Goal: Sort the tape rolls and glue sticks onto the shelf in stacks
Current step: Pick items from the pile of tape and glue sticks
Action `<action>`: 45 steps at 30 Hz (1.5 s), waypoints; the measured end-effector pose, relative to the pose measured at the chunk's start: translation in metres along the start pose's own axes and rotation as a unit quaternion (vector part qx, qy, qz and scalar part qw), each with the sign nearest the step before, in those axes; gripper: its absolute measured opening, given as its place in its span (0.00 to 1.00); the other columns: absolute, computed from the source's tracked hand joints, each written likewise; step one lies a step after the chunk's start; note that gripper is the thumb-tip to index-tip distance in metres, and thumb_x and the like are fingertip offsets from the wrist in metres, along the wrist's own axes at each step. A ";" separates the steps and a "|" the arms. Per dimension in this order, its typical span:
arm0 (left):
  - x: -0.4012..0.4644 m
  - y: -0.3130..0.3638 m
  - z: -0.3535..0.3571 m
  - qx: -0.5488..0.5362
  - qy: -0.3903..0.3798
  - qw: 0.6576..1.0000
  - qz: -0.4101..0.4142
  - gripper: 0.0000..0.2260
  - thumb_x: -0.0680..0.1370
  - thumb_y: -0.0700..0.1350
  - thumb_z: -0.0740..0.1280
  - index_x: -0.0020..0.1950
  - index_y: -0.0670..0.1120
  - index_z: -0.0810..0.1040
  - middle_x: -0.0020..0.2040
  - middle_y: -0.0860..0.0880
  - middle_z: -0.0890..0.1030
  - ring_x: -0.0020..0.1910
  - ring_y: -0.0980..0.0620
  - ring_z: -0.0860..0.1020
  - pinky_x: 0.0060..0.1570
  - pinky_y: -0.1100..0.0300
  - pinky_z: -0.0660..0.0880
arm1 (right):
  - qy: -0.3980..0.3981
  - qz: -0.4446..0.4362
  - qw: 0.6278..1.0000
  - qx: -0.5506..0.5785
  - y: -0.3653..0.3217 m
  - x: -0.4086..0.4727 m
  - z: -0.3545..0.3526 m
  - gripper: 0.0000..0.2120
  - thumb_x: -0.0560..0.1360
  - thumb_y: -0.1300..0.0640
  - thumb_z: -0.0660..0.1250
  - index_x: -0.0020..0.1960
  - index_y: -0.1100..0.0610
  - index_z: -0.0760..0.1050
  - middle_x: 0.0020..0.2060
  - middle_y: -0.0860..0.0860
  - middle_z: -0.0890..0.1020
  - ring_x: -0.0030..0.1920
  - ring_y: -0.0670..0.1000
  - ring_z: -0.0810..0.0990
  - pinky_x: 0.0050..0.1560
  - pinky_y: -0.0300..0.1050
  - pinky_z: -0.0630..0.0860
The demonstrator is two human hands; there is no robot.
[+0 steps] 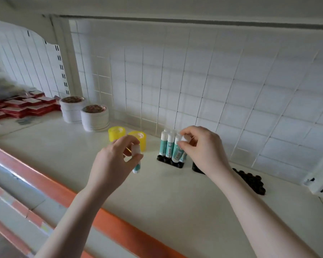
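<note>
Several teal-and-white glue sticks (167, 146) stand upright in a black holder (171, 162) near the back of the white shelf (175, 198). My right hand (203, 148) pinches the white cap of one glue stick (185, 139) at the right of that group. To the left, my left hand (116, 161) holds another glue stick (136, 159) upright above the shelf. Two yellow tape rolls (117, 133) sit behind my left hand. Two stacks of white tape rolls (94, 118) stand further left.
A second black holder (250, 181) lies on the shelf to the right, partly under my right forearm. Red flat boxes (22, 107) are piled at the far left. A white wire grid (194, 81) backs the shelf. An orange strip (63, 194) runs along the front edge.
</note>
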State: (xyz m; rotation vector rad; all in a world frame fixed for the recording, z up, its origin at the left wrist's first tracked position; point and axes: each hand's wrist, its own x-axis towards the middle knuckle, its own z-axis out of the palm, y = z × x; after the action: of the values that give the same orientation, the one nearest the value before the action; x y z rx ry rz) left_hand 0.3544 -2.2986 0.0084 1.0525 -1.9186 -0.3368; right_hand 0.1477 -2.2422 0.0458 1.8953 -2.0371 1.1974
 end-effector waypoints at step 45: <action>0.044 -0.086 -0.004 -0.050 -0.060 0.996 0.034 0.13 0.67 0.41 0.75 0.47 0.52 0.77 0.36 0.61 0.76 0.40 0.61 0.75 0.38 0.71 0.70 | 0.121 -0.068 0.976 -0.165 -0.006 0.023 0.104 0.06 0.69 0.60 0.67 0.34 0.60 0.78 0.33 0.53 0.75 0.29 0.58 0.75 0.31 0.43 0.70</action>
State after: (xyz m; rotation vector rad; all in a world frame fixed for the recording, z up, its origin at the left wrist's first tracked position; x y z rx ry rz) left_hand 0.3937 -2.3836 -0.0147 0.9178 -2.0163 -0.4612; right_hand 0.1910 -2.3220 -0.0094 1.6169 -1.8126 0.9356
